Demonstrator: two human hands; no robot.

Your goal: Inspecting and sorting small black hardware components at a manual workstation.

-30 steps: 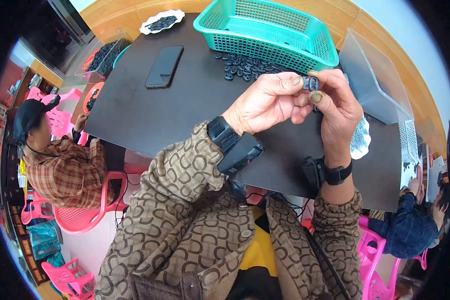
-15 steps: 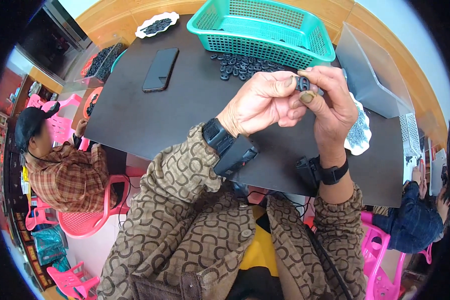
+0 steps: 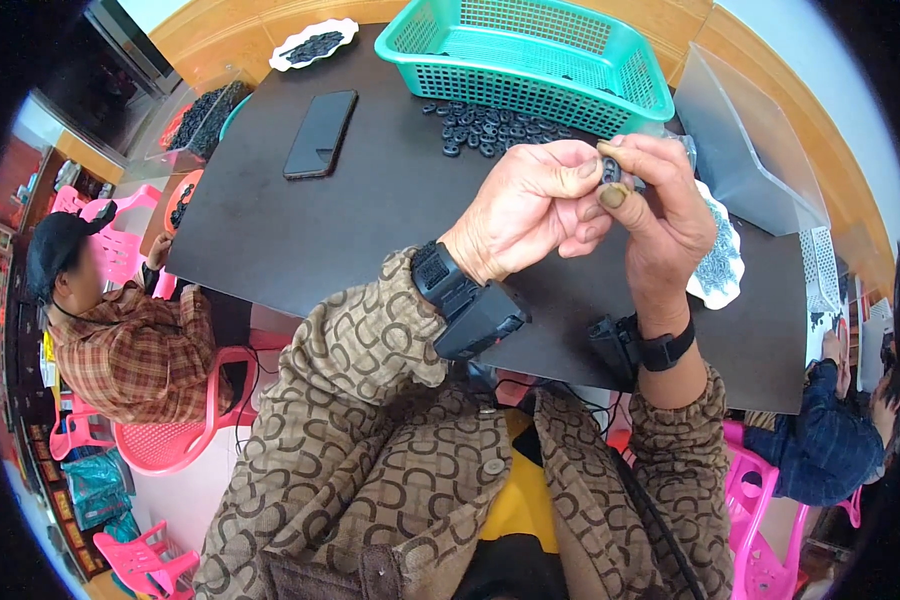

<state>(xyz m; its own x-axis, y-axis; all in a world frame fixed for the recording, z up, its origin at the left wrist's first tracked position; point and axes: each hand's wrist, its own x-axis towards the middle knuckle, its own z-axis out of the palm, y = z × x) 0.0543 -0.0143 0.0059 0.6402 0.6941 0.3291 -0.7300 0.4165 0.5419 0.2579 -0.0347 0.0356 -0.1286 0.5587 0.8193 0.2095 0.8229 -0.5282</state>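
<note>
Between my two hands, above the table, is a small black oval plastic piece (image 3: 610,170) with two holes. My left hand (image 3: 520,205) pinches it from the left with thumb and fingertips. From the right, the thumb and forefinger of my right hand (image 3: 667,205) are closed on the same piece. The fingertips cover part of it, and its underside is hidden. Behind my hands, a pile of similar black oval pieces (image 3: 485,130) lies on the dark table (image 3: 370,225). Both wrists carry black strapped devices.
A green mesh basket (image 3: 530,97) stands behind the pile. A phone (image 3: 320,135) and a white plate (image 3: 278,62) of black parts lie left. At right are a white plate (image 3: 734,280) of tiny greyish parts and a clear plastic bin (image 3: 750,140). People sit on both sides.
The black piece has turned slightly between my fingertips, so its two holes show at a different slant. My hands stay almost in place, both still gripping it.
</note>
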